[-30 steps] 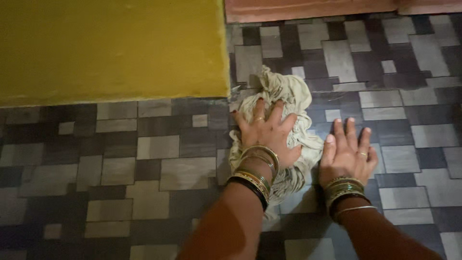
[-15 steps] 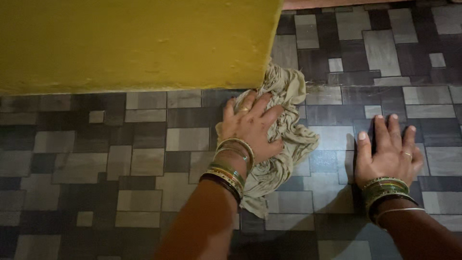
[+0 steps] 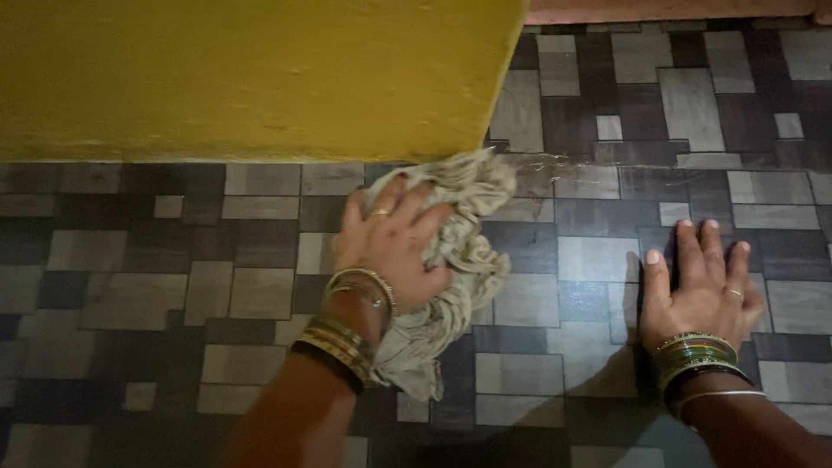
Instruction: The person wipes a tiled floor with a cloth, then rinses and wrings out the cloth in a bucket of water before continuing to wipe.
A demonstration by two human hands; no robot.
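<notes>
1. Head camera view, looking straight down at a floor [image 3: 130, 295] patterned in grey, dark grey and pale rectangular blocks.
2. The left hand [image 3: 392, 243] lies palm down on a crumpled beige cloth [image 3: 464, 251], fingers spread and slightly curled, pressing the cloth onto the floor. A ring shows on one finger.
3. The cloth sits at the centre of the picture, just below the bottom corner of a yellow wall [image 3: 251, 78]. Its top edge is touching or almost touching that corner; I cannot tell which. A twisted tail of cloth trails down toward the left wrist.
4. The left wrist carries a stack of gold, green and dark bangles [image 3: 342, 334].
5. The right hand [image 3: 700, 290] rests flat on the bare floor, well to the right of the cloth and apart from it. Its fingers are straight and close together, the thumb held out to the side. It holds nothing.
6. The right wrist wears green and gold bangles and one thin silver one [image 3: 698, 355].
7. A reddish strip [image 3: 667, 10] runs along the top right edge.
</notes>
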